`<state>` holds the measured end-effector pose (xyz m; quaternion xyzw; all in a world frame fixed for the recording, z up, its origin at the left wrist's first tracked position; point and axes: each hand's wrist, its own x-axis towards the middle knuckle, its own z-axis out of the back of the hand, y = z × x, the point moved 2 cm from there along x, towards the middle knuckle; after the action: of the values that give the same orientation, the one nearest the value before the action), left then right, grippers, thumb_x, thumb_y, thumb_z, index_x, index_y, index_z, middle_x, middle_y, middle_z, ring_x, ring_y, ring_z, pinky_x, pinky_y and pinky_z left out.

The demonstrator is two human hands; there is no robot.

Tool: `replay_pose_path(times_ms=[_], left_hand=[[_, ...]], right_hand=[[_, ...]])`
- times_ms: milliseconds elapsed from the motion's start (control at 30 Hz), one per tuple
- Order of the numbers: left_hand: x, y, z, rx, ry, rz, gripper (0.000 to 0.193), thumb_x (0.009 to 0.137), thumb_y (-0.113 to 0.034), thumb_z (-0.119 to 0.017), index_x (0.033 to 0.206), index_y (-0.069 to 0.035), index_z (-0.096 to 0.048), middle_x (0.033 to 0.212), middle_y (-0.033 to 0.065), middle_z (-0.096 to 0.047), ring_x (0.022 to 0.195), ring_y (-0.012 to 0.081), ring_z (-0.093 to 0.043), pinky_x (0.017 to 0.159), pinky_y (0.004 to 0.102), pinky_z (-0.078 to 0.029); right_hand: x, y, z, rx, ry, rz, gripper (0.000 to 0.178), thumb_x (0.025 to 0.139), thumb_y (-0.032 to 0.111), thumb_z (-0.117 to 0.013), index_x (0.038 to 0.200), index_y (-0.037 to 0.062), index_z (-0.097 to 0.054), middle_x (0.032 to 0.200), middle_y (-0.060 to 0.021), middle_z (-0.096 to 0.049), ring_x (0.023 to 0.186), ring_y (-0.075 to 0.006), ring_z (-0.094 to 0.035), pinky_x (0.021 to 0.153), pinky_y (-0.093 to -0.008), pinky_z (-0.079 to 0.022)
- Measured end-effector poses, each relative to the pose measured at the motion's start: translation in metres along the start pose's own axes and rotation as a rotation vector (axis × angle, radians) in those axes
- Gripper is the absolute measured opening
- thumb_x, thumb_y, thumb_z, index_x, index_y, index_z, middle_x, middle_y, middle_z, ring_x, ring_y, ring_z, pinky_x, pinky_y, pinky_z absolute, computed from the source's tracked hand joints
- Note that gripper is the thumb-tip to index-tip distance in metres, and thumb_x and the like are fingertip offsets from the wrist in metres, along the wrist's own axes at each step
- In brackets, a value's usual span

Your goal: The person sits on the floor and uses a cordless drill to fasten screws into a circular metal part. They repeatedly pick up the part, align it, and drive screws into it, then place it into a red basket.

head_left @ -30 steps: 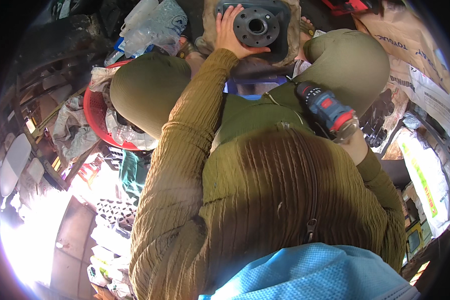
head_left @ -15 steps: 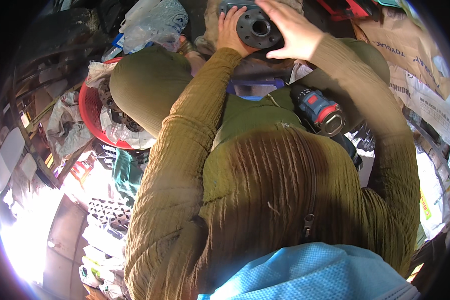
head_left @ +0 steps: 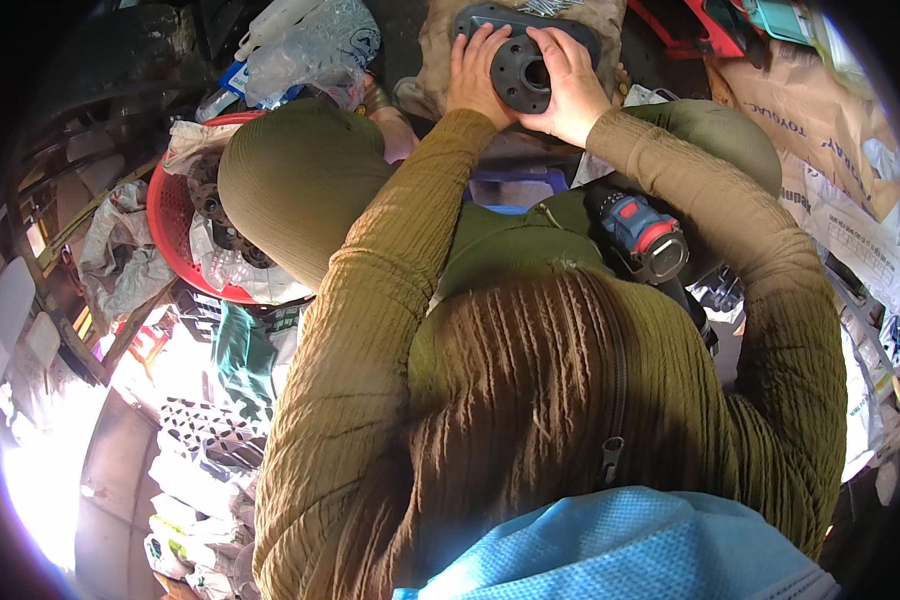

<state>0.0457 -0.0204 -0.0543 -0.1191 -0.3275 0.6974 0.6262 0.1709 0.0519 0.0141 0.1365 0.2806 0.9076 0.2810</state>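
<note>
Between my hands is a round dark grey flange [head_left: 510, 78] with a wide centre hole and small holes around its face. It is tilted, with a larger dark grey housing [head_left: 582, 38] right behind it. My left hand [head_left: 478, 78] presses against the flange's left side, its fingertips reaching up to the housing. My right hand [head_left: 573, 92] wraps the right side, fingers over the top edge and thumb underneath. Several silver screws [head_left: 550, 6] lie just beyond the housing, on a tan cloth-like cover [head_left: 438, 50].
A cordless drill [head_left: 638, 232] rests by my right thigh. At left, a red plastic basket [head_left: 162, 225] holds round metal parts [head_left: 210, 205]. Clear plastic bags [head_left: 315, 55] lie at the far left. Brown paper sacks [head_left: 790, 110] and a red case [head_left: 685, 28] are at right.
My right hand, spread open beside the flange before, has closed round its right side. The flange has turned and appears slightly lower and further right; the screws behind now show.
</note>
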Motion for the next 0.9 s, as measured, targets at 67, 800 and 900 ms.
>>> replay_pose_path(times_ms=[67,800,900], left_hand=[[0.000,0.000,-0.001,0.013,-0.001,0.000,0.090,0.060,-0.035,-0.079,0.135,-0.011,-0.038,0.142,0.0024,-0.038,0.139,0.0227,-0.025,0.116,0.0473,-0.011],[0.002,-0.004,0.003,-0.016,0.028,0.028,0.086,0.067,-0.038,-0.076,0.140,-0.013,-0.036,0.143,0.0030,-0.038,0.139,0.0224,-0.025,0.116,0.0463,-0.011],[0.002,-0.004,0.002,-0.014,0.030,0.032,0.080,0.071,-0.038,-0.072,0.139,-0.013,-0.037,0.143,0.0031,-0.038,0.139,0.0227,-0.025,0.116,0.0463,-0.011]], right_hand=[[0.001,0.002,0.000,0.000,-0.024,-0.012,0.102,0.055,0.022,-0.086,0.140,0.0101,-0.032,0.136,-0.0155,-0.035,0.125,-0.0377,-0.037,0.104,-0.0436,-0.036],[0.002,0.002,0.003,-0.012,-0.017,-0.011,0.098,0.055,0.024,-0.084,0.138,0.0109,-0.033,0.133,-0.0162,-0.037,0.124,-0.0368,-0.038,0.104,-0.0453,-0.035],[0.002,0.005,0.001,-0.024,-0.056,-0.045,0.098,0.056,0.026,-0.085,0.138,0.0099,-0.034,0.133,-0.0170,-0.038,0.122,-0.0378,-0.038,0.103,-0.0450,-0.036]])
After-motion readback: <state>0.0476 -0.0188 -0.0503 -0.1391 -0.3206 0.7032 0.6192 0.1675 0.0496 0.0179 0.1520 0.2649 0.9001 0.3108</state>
